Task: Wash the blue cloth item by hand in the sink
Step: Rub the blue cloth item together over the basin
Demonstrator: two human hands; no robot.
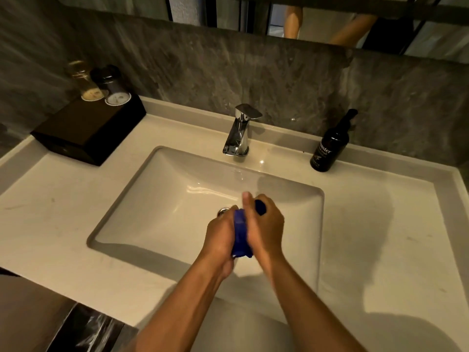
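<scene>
A bunched blue cloth (241, 233) is pressed between my two hands above the white rectangular sink (162, 189). My left hand (219, 237) grips its left side. My right hand (265, 227) is closed over its right side, and a bit of blue cloth pokes out past the fingers. Most of the cloth is hidden between the palms. The metal drain (222, 211) shows just beyond my left fingers. The chrome tap (239, 133) stands behind the basin; no stream of water is visible.
A dark hand-wash pump bottle (330, 146) stands on the counter right of the tap. At the back left a black box (88, 130) carries two upturned glasses (101, 85). Grey stone wall and a mirror rise behind the pale countertop (380, 237).
</scene>
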